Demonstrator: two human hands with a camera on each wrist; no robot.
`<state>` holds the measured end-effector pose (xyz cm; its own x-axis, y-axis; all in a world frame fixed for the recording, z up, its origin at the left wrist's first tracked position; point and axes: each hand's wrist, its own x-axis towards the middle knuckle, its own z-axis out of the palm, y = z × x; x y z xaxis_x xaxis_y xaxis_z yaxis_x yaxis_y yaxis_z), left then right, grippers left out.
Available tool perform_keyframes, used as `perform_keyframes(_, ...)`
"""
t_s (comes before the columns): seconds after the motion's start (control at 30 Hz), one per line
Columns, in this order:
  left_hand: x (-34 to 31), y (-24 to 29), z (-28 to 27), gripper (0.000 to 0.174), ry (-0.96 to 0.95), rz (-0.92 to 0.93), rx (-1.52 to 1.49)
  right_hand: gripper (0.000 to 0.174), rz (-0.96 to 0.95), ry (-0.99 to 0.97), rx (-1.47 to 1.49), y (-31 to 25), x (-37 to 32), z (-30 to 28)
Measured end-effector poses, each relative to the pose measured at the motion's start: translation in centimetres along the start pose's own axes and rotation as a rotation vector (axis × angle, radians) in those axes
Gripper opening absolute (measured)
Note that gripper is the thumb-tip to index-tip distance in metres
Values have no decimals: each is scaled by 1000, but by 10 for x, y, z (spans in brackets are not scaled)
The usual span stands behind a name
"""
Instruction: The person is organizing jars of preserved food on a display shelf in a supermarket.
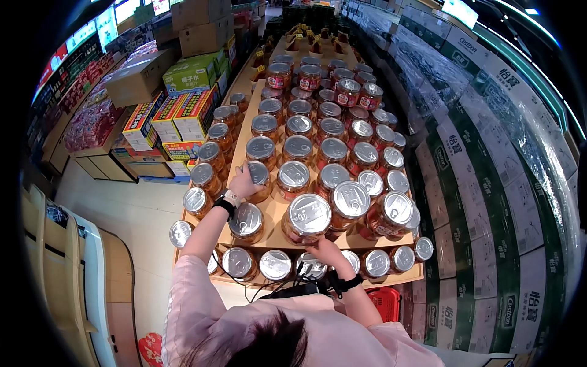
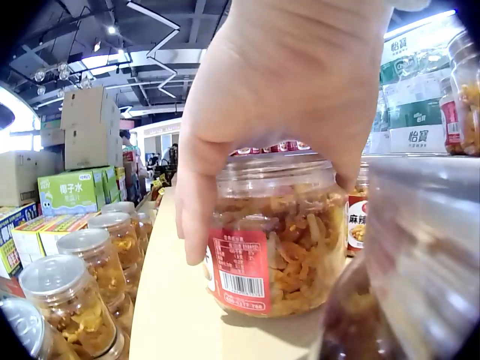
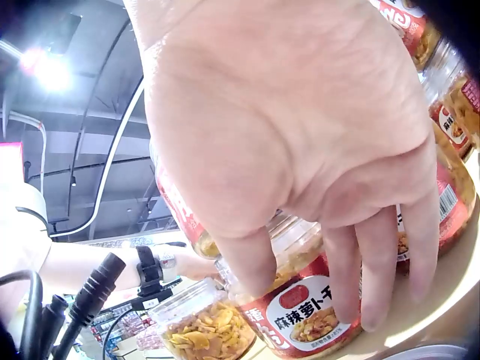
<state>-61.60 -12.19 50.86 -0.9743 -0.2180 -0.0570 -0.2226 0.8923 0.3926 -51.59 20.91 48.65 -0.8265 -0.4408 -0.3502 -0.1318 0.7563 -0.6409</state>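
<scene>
In the head view my left hand (image 1: 243, 182) grips a silver-lidded jar (image 1: 258, 174) near the left side of the table. The left wrist view shows this hand (image 2: 289, 90) over the jar (image 2: 244, 274), thumb and fingers down around its upper part; the jar's base is on the board. My right hand (image 1: 327, 252) is at the front edge, just below a large-looking jar (image 1: 309, 217). In the right wrist view, the thumb and fingers of the hand (image 3: 292, 135) lie around a red-labelled jar (image 3: 304, 319); the palm hides part of it.
Rows of jars (image 1: 298, 147) cover the raised board, with more jars (image 1: 275, 265) on a lower ledge in front. Another row (image 1: 210, 153) runs along the left. Wrapped cartons (image 1: 455, 147) stand at the right, boxes (image 1: 189, 74) at the left. Black cables (image 3: 94, 296) hang near the right wrist.
</scene>
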Motion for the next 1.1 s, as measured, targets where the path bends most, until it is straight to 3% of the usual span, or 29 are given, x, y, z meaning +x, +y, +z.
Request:
perform_keyframes(0.27,10,6,2,123,5,-74,50,52,3,3,55,12,13,10)
perform_keyframes(0.4,8,3,-9,120,-38,-38,74,47,-81,42,165,39,31,29)
perform_keyframes(0.6,9,-11,-24,118,-141,31,8,38,-137,33,314,22,25,19)
perform_keyframes(0.87,3,1,-26,112,-132,-58,-35,41,-236,52,449,8,30,34)
perform_keyframes(0.97,15,-18,-18,114,-158,116,-123,41,-271,96,395,8,37,43)
perform_keyframes(1.07,-9,-19,-38,107,-290,42,-512,47,-254,109,465,9,43,54)
perform_keyframes(1.1,-30,-10,-59,111,-346,-49,-377,53,-303,149,508,32,65,77)
